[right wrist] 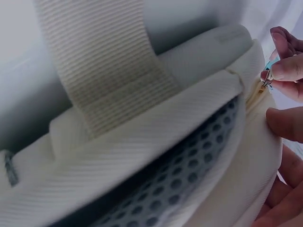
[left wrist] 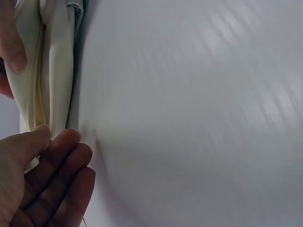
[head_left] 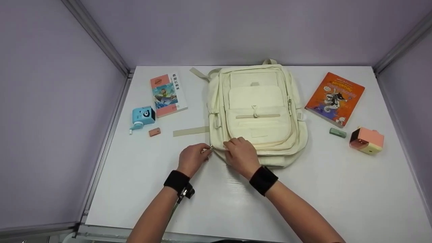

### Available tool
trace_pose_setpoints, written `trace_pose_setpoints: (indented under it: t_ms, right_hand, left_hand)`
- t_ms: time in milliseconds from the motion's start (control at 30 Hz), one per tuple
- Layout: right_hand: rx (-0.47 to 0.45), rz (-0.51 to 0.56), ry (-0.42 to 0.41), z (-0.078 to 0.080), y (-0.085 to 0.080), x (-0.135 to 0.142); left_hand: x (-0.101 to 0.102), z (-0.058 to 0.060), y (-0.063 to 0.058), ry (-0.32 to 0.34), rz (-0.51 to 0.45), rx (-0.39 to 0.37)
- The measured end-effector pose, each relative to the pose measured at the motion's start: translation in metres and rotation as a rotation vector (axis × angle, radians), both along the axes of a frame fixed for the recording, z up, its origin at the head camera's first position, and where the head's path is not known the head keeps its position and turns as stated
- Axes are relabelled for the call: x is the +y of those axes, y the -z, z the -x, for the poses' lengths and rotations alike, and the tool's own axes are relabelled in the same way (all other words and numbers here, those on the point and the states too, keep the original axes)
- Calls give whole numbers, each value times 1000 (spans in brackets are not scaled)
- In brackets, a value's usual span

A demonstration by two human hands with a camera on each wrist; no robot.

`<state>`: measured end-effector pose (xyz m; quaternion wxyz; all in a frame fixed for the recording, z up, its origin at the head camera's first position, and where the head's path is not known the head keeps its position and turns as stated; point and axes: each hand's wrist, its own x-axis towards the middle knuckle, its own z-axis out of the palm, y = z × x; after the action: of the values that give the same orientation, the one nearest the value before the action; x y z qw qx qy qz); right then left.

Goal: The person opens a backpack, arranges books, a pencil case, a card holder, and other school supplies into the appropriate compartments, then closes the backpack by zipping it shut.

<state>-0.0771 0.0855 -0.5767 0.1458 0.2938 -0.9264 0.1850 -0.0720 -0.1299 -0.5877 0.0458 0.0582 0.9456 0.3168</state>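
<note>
Pinches a small metal zipper pull point(head_left: 211, 147) between thumb and fingers of the left hand point(head_left: 192, 158), at the near-left corner of the cream backpack point(head_left: 255, 96). Grips the fabric just beside it with the right hand point(head_left: 243, 157), fingers curled over the edge, presumably to brace the soft cloth against the tug of the pinch. Has the cream backpack lying front up, touching both hands and stretching beyond them to the far edge of the tabletop point(head_left: 337, 192), probably turned bottom end nearest to bring the corner within easy reach. Shows a webbing strap point(head_left: 191, 131) lying flat toward the left edge. Farther out, shows a Chinese-titled paperback point(head_left: 168, 94) near the far-left corner, then a blue hand-crank pencil sharpener point(head_left: 143, 116) by the left edge and a pink eraser point(head_left: 155, 132) near it. Toward the far-right corner, shows an orange paperback point(head_left: 335, 99), with a green eraser point(head_left: 338, 133) and a pink-and-yellow pencil sharpener point(head_left: 367, 140) on its near side. Seems arranged to either side to give the middle to the cream backpack.
</note>
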Motion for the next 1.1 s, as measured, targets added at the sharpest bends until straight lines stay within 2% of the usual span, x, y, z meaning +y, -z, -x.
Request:
trace_pose_setpoints:
  t_ms: [167, 300, 500, 900, 1100]
  right_hand:
    - [18, -42, -40, 1, 4, -5]
    - [38, -65, -26, 0, 7, -6]
    - [60, -27, -15, -2, 8, -7]
    - [66, 40, -36, -5, 8, -6]
    - [60, 55, -47, -8, 8, -6]
  left_hand:
    - [4, 1, 0, -12, 73, 62]
    - [3, 2, 0, -13, 60, 68]
    - [0, 8, -1, -16, 36, 92]
    - [-5, 35, -4, -66, 32, 42]
    - [-6, 53, -4, -94, 42, 16]
